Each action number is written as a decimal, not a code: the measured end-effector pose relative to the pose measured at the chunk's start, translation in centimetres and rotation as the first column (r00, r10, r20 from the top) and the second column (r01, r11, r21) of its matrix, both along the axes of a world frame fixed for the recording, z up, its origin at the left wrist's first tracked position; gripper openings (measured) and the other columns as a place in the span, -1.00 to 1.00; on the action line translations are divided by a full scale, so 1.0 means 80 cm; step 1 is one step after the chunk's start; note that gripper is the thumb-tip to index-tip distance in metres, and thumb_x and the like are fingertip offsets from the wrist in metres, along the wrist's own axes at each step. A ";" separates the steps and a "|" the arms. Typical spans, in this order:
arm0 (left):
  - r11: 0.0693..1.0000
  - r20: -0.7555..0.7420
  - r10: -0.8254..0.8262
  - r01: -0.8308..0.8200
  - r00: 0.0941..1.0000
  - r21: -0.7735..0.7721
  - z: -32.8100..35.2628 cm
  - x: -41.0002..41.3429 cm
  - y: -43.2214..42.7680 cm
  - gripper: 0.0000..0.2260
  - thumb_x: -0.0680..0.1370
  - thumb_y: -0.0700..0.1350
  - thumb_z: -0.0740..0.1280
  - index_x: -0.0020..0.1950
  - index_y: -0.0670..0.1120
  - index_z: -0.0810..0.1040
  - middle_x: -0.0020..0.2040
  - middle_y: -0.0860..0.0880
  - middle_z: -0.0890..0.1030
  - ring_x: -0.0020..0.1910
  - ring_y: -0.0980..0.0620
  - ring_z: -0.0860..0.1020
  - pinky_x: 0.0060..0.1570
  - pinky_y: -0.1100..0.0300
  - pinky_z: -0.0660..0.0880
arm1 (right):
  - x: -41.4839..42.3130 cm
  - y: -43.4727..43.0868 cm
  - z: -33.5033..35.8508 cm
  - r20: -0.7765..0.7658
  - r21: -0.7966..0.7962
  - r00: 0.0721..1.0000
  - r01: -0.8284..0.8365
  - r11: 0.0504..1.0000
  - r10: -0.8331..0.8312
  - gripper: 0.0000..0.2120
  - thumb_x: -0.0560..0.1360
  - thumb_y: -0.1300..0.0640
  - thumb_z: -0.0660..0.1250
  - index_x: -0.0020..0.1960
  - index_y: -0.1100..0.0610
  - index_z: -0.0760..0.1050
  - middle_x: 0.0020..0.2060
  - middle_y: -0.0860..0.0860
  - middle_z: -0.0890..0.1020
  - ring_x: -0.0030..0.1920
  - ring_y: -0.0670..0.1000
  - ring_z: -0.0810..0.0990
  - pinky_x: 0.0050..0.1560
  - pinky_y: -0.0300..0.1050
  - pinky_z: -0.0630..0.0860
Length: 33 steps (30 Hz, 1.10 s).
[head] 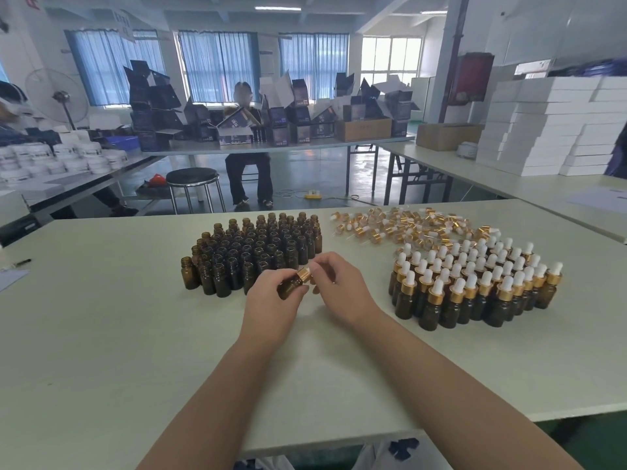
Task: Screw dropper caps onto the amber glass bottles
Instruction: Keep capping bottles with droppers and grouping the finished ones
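Note:
My left hand (pixel 271 300) grips one amber glass bottle (pixel 289 287), tilted with its neck toward the right. A gold dropper cap (pixel 304 275) sits on that neck, and the fingertips of my right hand (pixel 339 283) pinch it. Its white bulb is hidden by my fingers. Behind my hands stands a cluster of uncapped amber bottles (pixel 251 252). To the right stands a group of capped bottles (pixel 475 283) with gold collars and white bulbs. Loose dropper caps (pixel 407 225) lie in a heap at the far right of the table (pixel 101 334).
A pen (pixel 22 262) and paper lie at the table's left edge. Across the aisle a person sits at another table among dark boxes (pixel 237 123). A round stool (pixel 193 178) stands in the aisle. White boxes (pixel 549 130) are stacked at the right.

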<state>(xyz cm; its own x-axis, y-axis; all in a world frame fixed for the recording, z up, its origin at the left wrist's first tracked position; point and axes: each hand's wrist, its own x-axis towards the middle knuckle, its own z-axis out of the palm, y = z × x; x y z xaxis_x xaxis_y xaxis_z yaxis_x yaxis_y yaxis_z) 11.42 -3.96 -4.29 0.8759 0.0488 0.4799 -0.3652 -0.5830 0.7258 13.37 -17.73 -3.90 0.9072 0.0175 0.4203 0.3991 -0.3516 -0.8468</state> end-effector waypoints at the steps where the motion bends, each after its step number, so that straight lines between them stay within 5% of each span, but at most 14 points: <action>1: 1.000 -0.001 0.001 -0.001 1.000 -0.002 0.000 0.000 0.000 -0.78 0.47 -0.13 0.46 0.11 -0.02 0.62 -0.11 0.15 0.50 -0.13 0.27 0.44 -0.14 0.50 0.30 | 0.000 0.000 -0.001 -0.011 0.001 1.000 0.004 1.000 -0.004 -0.89 0.59 0.04 0.24 -0.10 -0.03 0.48 -0.25 -0.04 0.61 -0.33 -0.19 0.55 -0.26 -0.37 0.49; 5: 1.000 -0.027 0.001 -0.001 1.000 -0.017 0.000 -0.001 -0.003 -0.67 0.46 -0.12 0.47 0.22 -0.04 0.58 -0.02 0.11 0.52 -0.04 0.17 0.46 -0.01 0.36 0.32 | 0.002 -0.002 -0.003 -0.016 -0.054 0.997 0.071 0.996 -0.072 -0.74 0.57 -0.09 0.23 -0.24 -0.01 0.45 -0.32 0.02 0.58 -0.34 -0.10 0.51 -0.25 -0.23 0.48; 11: 0.998 -0.014 -0.061 0.061 0.998 0.003 0.000 -0.004 -0.004 -0.74 0.46 -0.16 0.46 0.15 -0.07 0.62 -0.01 0.02 0.58 -0.11 0.24 0.46 -0.09 0.59 0.29 | 0.006 -0.006 -0.004 0.004 -0.148 0.981 0.191 0.971 -0.192 -0.50 0.57 -0.18 0.18 -0.44 0.06 0.25 -0.59 -0.09 0.30 -0.48 -0.17 0.32 -0.40 -0.37 0.28; 18: 0.999 -0.026 -0.044 0.044 0.999 0.015 0.001 -0.003 -0.002 -0.80 0.48 -0.13 0.44 0.10 -0.03 0.64 -0.03 0.04 0.59 -0.11 0.27 0.45 -0.12 0.58 0.29 | 0.008 -0.005 -0.005 -0.064 -0.033 0.988 0.142 0.989 -0.143 -0.77 0.54 -0.06 0.22 -0.28 -0.09 0.41 -0.39 -0.12 0.51 -0.41 -0.26 0.43 -0.40 -0.43 0.34; 21: 0.999 -0.034 -0.034 0.035 0.999 0.016 0.001 -0.002 -0.002 -0.79 0.48 -0.11 0.44 0.11 -0.01 0.63 -0.01 0.04 0.59 -0.10 0.22 0.47 -0.14 0.53 0.30 | 0.010 -0.006 -0.007 -0.069 -0.055 0.988 0.133 0.990 -0.136 -0.84 0.52 0.05 0.24 -0.24 0.01 0.46 -0.36 -0.06 0.52 -0.39 -0.20 0.41 -0.38 -0.40 0.34; 27: 0.999 -0.054 -0.041 0.041 0.998 0.005 0.000 -0.001 -0.004 -0.71 0.46 -0.11 0.46 0.18 -0.04 0.60 0.02 0.07 0.58 -0.10 0.24 0.46 -0.11 0.62 0.29 | 0.011 -0.008 -0.008 0.007 -0.128 0.980 0.197 0.972 -0.198 -0.57 0.55 -0.01 0.25 -0.44 0.05 0.24 -0.60 -0.12 0.32 -0.48 -0.20 0.33 -0.39 -0.40 0.28; 33: 0.998 -0.043 -0.061 0.061 0.997 0.003 0.001 -0.003 -0.004 -0.80 0.46 -0.13 0.46 0.08 -0.01 0.64 -0.04 0.07 0.59 -0.10 0.34 0.47 -0.13 0.60 0.30 | 0.008 -0.007 -0.005 -0.037 -0.108 0.978 0.201 0.974 -0.206 -0.53 0.56 -0.13 0.22 -0.43 0.06 0.20 -0.60 -0.12 0.29 -0.50 -0.16 0.29 -0.43 -0.35 0.27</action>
